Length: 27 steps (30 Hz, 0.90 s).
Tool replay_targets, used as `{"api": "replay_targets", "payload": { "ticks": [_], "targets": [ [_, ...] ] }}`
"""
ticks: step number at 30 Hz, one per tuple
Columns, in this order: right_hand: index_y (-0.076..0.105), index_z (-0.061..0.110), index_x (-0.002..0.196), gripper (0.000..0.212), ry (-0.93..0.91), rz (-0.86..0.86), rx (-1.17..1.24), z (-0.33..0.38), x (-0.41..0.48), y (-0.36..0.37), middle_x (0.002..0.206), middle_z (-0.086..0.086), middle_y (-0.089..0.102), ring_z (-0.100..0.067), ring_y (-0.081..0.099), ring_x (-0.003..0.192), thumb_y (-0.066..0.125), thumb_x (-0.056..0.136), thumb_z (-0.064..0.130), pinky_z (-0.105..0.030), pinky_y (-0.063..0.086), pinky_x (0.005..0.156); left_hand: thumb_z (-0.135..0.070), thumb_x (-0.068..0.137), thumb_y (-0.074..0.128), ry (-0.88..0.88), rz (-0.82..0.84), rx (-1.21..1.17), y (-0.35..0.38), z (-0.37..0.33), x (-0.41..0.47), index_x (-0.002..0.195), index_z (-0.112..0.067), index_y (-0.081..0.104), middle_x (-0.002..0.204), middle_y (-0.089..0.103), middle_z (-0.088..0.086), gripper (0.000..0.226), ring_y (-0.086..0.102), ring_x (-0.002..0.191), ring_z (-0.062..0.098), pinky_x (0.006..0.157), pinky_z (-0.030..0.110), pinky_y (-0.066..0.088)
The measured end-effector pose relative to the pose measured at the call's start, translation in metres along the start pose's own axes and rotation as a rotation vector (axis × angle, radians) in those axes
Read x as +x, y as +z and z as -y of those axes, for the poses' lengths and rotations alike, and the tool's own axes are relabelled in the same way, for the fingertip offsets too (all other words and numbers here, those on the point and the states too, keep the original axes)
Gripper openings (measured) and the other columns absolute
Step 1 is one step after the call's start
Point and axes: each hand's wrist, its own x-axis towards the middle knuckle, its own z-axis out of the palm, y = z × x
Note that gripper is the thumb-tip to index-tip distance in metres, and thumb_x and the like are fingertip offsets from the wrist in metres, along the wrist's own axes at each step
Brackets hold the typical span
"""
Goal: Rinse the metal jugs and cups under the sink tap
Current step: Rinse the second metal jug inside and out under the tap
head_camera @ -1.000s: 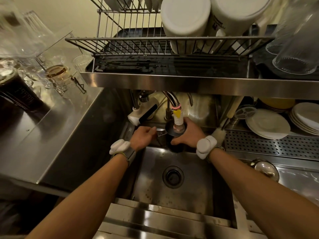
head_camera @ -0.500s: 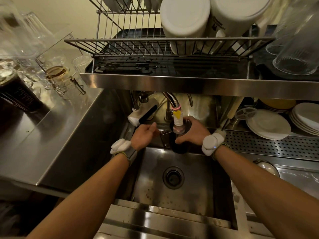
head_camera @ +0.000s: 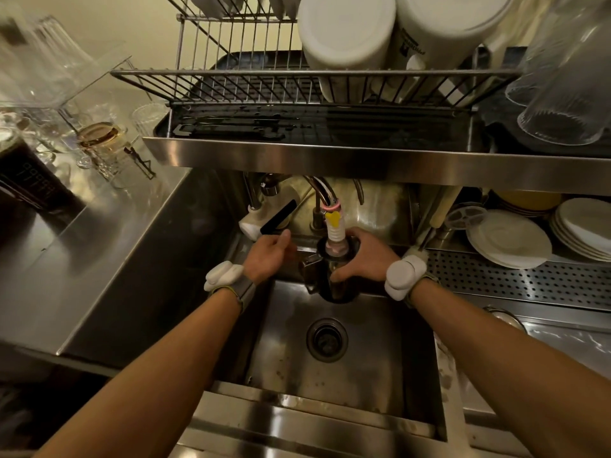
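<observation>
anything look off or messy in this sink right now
Nothing looks broken or spilled. The right hand grips the jug with the tap nozzle poking into its mouth. The only blemish: brown specks scattered on the sink floor toward the front edge.

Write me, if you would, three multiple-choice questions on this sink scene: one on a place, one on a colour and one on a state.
1. Where is the metal jug?
A. on the left counter
B. under the tap nozzle, over the sink
C. in the wire rack

2. What colour is the clip on the tap nozzle?
A. yellow
B. blue
C. green

3. What is the right hand doing?
A. resting flat on the plates
B. hanging empty
C. gripping the metal jug

Answers: 1 B, the nozzle's end sits at the jug's mouth; 2 A, the clip is plainly yellow; 3 C, its fingers curl round the jug's body.
</observation>
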Motion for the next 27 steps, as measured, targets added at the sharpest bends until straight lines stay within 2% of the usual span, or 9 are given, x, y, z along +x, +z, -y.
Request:
{"api": "replay_targets", "payload": {
  "ticks": [2,4,8,12,15,19,22,24,27],
  "targets": [
    [0.043,0.017,0.131,0.090,0.004,-0.054,-0.007,-0.002,-0.001,-0.003,0.124,0.001,0.055,-0.015,0.053,0.107,0.089,0.054,0.025,-0.025,0.042,0.088,-0.042,0.100,0.034,-0.006,0.009,-0.018,0.003,-0.001,-0.001,0.075,-0.020,0.066,0.082,0.069,0.002,0.047,0.065,0.083,0.020,0.085,0.036,0.047],
    [0.042,0.017,0.131,0.091,-0.009,-0.087,0.023,-0.001,-0.002,0.001,0.125,0.000,0.055,-0.017,0.054,0.110,0.089,0.053,0.024,-0.026,0.043,0.090,-0.045,0.098,0.037,-0.016,0.064,-0.006,0.008,-0.004,-0.003,0.081,-0.012,0.070,0.081,0.068,0.003,0.050,0.063,0.079,0.018,0.081,0.034,0.046],
    [0.046,0.020,0.126,0.088,-0.032,-0.092,0.069,0.000,-0.004,0.010,0.114,0.004,0.059,-0.017,0.059,0.106,0.090,0.050,0.026,-0.025,0.047,0.089,-0.035,0.097,0.047,-0.049,0.214,-0.150,0.019,-0.015,-0.009,0.094,-0.003,0.070,0.089,0.068,0.011,0.040,0.064,0.085,0.023,0.085,0.036,0.050],
    [0.041,0.018,0.134,0.098,-0.005,-0.099,0.094,-0.010,-0.009,0.013,0.129,-0.001,0.055,-0.019,0.053,0.117,0.091,0.051,0.026,-0.024,0.041,0.091,-0.019,0.098,0.046,-0.006,0.301,-0.100,0.026,-0.014,-0.012,0.073,-0.010,0.060,0.069,0.055,0.006,0.030,0.053,0.069,0.017,0.074,0.033,0.045],
    [0.037,0.018,0.138,0.100,0.030,-0.048,0.084,-0.020,-0.012,0.012,0.137,-0.003,0.048,-0.021,0.047,0.125,0.091,0.054,0.025,-0.025,0.038,0.094,-0.017,0.097,0.047,0.012,0.305,-0.007,0.028,-0.014,-0.013,0.070,-0.013,0.059,0.063,0.050,0.003,0.030,0.046,0.061,0.015,0.068,0.033,0.041],
    [0.032,0.016,0.142,0.108,0.079,-0.014,0.034,-0.030,-0.016,0.005,0.140,-0.006,0.045,-0.024,0.044,0.129,0.091,0.053,0.029,-0.030,0.039,0.100,-0.021,0.095,0.050,0.070,0.288,0.240,0.031,-0.019,-0.014,0.078,-0.008,0.061,0.064,0.051,0.002,0.024,0.046,0.058,0.011,0.066,0.031,0.040],
    [0.030,0.015,0.144,0.108,0.105,-0.002,0.018,-0.032,-0.019,0.003,0.143,-0.008,0.042,-0.024,0.042,0.131,0.090,0.055,0.027,-0.031,0.038,0.102,-0.025,0.094,0.052,0.126,0.227,0.425,0.025,-0.020,-0.013,0.075,-0.016,0.060,0.077,0.058,0.004,0.022,0.054,0.070,0.015,0.072,0.030,0.042],
    [0.031,0.014,0.143,0.105,0.113,0.001,0.008,-0.033,-0.019,0.002,0.142,-0.008,0.043,-0.024,0.042,0.131,0.090,0.057,0.026,-0.030,0.038,0.101,-0.031,0.093,0.052,0.146,0.209,0.553,0.020,-0.022,-0.013,0.074,-0.020,0.060,0.081,0.060,0.006,0.023,0.061,0.081,0.024,0.077,0.036,0.048],
    [0.032,0.013,0.142,0.103,0.117,0.000,-0.026,-0.032,-0.020,0.002,0.141,-0.008,0.044,-0.023,0.044,0.129,0.089,0.057,0.028,-0.029,0.039,0.100,-0.036,0.093,0.049,0.193,0.179,0.771,0.014,-0.028,-0.016,0.085,-0.015,0.067,0.095,0.068,0.008,0.028,0.063,0.093,0.026,0.086,0.039,0.046]
  ]
}}
